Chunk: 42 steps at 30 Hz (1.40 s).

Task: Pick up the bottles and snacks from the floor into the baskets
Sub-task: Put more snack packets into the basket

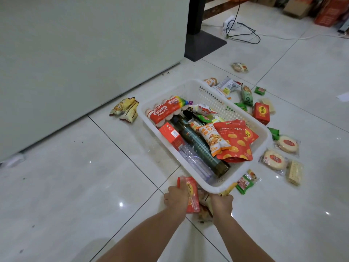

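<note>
Working in the middle of the gathering step, with much already in and much not yet. Gripping a flat red packet [193,203] with the left hand [176,196], curling the fingers round its far edge, just in front of the near corner of the white basket [207,184]. Reaching with the right hand [222,204] down onto a crumpled snack bag [204,210] close under the same rim. Hiding the fingers behind the back of that hand, so not allowing to tell whether closing on the bag or only touching it.

Already holding in the basket a dark green bottle [198,144], a clear bottle [190,161] lying beside it, a pack of small drink bottles [166,111] at the far end and a red pouch [235,144]. Leaving on the floor the round cakes [274,159] and a red box [261,113] to the right of the basket, and yellow packets [125,110] to its left.

Probably needing next to raise the red packet over the near rim and let it go on top of the bottles, lifting high enough for not catching the rim or pushing the basket away.

Working on a glossy floor [75,186] of large white tiles, showing bright reflections and some dark crumbs. Facing a big white cabinet [85,53] on the left, a black stand base [204,45] beyond the basket, a white power strip [231,23] with dark cables farther off, and cardboard boxes [328,14] along the far side.
</note>
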### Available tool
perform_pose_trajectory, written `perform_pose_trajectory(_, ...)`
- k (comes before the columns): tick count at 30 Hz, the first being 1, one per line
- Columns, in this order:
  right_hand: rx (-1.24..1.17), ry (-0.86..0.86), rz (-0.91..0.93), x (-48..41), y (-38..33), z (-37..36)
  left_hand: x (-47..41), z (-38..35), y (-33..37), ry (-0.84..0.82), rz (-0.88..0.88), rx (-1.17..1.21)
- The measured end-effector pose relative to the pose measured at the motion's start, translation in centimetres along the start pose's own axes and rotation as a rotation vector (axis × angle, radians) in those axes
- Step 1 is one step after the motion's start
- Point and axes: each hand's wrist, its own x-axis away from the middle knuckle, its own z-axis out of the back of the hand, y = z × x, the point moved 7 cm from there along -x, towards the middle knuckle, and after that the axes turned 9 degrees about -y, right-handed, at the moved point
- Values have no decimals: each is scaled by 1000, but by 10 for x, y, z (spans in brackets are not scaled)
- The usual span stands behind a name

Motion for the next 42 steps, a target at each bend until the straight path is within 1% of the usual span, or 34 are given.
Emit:
perform_pose_trajectory(4, 25, -13, -24, -3, 7, -3, -3, -1, -2, -71, -29, -58)
perform_pose_trajectory(6, 46, -22, -16, -2, 10, -4, -2, -2, 0, -126, -35, 2)
perform_pose_trajectory(8, 54, -48, 3, -5, 13, -5, 1, -3, 6, -218, -45, 94)
perform_pose_trajectory(9, 45, -67, 4, -7, 15, -5, 4, -1, 9, -252, -46, 86)
perform_pose_trajectory(11, 18, -70, 7, -6, 17, 1, 5, 10, 13, -266, -53, -38)
perform_pose_trajectory(12, 22, -23, 14, -4, 15, 9, 6, 16, 17, -268, -55, -116)
perform_pose_trajectory(13, 50, 63, 21, 0, 12, 22, 8, 21, 21, -281, -51, -212)
perform_pose_trajectory(16, 103, 350, 66, 16, -12, 69, 27, 35, 48, -360, -70, -653)
perform_pose_trajectory(17, 99, 425, 93, 18, -25, 84, 35, 40, 61, -394, -76, -748)
perform_pose_trajectory(19, 96, 550, 173, 18, -59, 112, 55, 49, 87, -477, -74, -857)
perform_pose_trajectory(21, 104, 641, 294, 22, -104, 133, 74, 57, 120, -558, -126, -933)
perform_pose_trajectory(22, 119, 662, 364, 25, -128, 140, 82, 59, 137, -600, -174, -930)
perform_pose_trajectory(23, 146, 664, 439, 26, -151, 144, 90, 61, 154, -629, -232, -878)
perform_pose_trajectory(24, 180, 641, 509, 26, -174, 145, 96, 63, 171, -639, -286, -771)
perform_pose_trajectory(25, 223, 597, 576, 27, -195, 142, 100, 62, 184, -647, -320, -615)
perform_pose_trajectory(27, 350, 473, 700, 28, -232, 124, 99, 54, 196, -640, -333, -222)
perform_pose_trajectory(29, 522, 353, 794, 29, -256, 98, 86, 37, 193, -577, -324, 99)
perform_pose_trajectory(31, 702, 252, 856, 28, -271, 66, 72, 20, 181, -498, -303, 291)
perform_pose_trajectory(32, 773, 217, 885, 28, -274, 53, 67, 14, 174, -460, -287, 343)
perform_pose_trajectory(35, 934, 152, 925, 26, -275, 20, 55, 5, 155, -342, -268, 363)
perform_pose_trajectory(37, 986, 138, 899, 20, -271, 10, 50, 7, 149, -261, -281, 288)
perform_pose_trajectory(40, 1021, 113, 843, 8, -262, 3, 47, 7, 150, -233, -291, 17)
perform_pose_trajectory(42, 1103, 150, 820, 2, -258, 3, 52, 6, 158, -239, -363, -221)
